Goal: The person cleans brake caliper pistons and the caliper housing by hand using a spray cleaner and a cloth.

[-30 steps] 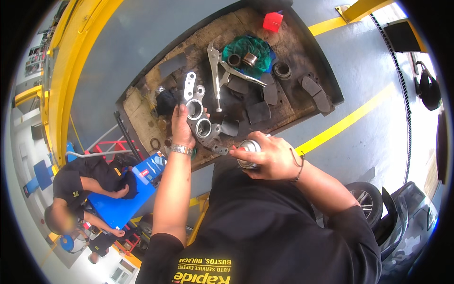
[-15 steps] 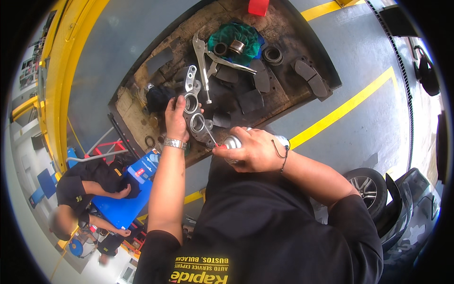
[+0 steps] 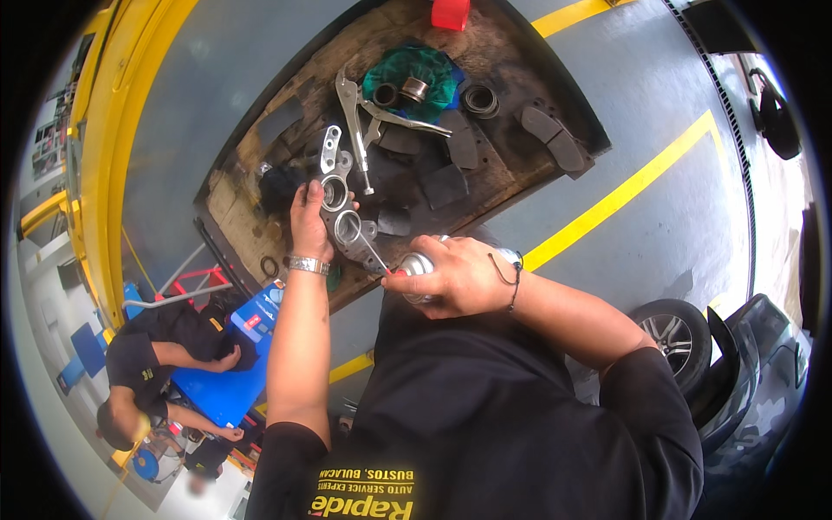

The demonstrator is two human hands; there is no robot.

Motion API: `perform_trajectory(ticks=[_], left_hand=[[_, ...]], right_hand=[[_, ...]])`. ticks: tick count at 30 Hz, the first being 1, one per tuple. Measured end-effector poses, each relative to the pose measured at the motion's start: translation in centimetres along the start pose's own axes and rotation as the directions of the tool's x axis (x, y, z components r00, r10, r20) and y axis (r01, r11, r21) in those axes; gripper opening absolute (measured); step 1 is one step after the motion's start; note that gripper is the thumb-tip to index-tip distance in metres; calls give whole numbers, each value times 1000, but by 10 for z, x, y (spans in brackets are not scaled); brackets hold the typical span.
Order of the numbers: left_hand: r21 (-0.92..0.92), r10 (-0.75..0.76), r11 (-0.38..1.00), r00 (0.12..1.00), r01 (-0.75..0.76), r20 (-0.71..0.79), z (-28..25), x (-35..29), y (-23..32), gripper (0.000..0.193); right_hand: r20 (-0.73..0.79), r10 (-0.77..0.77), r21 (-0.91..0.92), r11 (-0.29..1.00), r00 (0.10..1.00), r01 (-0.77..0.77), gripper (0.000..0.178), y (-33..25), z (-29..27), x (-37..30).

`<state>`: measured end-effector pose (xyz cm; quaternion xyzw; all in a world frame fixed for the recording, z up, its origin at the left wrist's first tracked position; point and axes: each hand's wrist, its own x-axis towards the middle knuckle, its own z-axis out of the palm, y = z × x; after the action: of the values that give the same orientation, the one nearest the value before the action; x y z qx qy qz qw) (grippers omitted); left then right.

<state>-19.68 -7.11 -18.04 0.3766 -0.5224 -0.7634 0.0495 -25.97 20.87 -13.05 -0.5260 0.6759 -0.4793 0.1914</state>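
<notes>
My left hand (image 3: pixel 310 227) is closed round a grey metal brake caliper (image 3: pixel 351 245) with two round bores, held over the near edge of the workbench. In my right hand (image 3: pixel 468 276) lies a spray can (image 3: pixel 418 265), its forefinger on the red nozzle. A thin straw (image 3: pixel 373 250) runs from that nozzle to the lower bore of the caliper. Beyond the caliper lie locking pliers (image 3: pixel 350 111) and a green cloth (image 3: pixel 433 65) bearing a metal piston (image 3: pixel 415 89) and a dark ring (image 3: pixel 386 94).
On the workbench (image 3: pixel 520 196) are several brake pads (image 3: pixel 552 139), stacked rings (image 3: pixel 480 101) and a red object (image 3: pixel 450 14). A co-worker (image 3: pixel 165 355) sits by a blue surface (image 3: pixel 217 381) at the left. A wheel (image 3: pixel 672 347) stands at the right.
The bench and its contents appear shifted slightly left in the view, along with the caliper. Both hands keep their grips, and the straw still points into the lower bore.
</notes>
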Motion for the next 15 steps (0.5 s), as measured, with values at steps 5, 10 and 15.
perform_trajectory(ticks=[5,10,15], left_hand=[[3,21,1000,996,-21,89,-5,3,-1,52],[-3,37,999,992,-37,118,-6,3,-1,60],[-10,55,998,990,-54,132,-5,0,3,68]], right_hand=[[22,30,-10,1000,999,-30,64,2,-3,-1],[5,-2,94,996,1000,1,68,5,-6,-1],[47,6,177,984,999,-15,70,7,-13,0]])
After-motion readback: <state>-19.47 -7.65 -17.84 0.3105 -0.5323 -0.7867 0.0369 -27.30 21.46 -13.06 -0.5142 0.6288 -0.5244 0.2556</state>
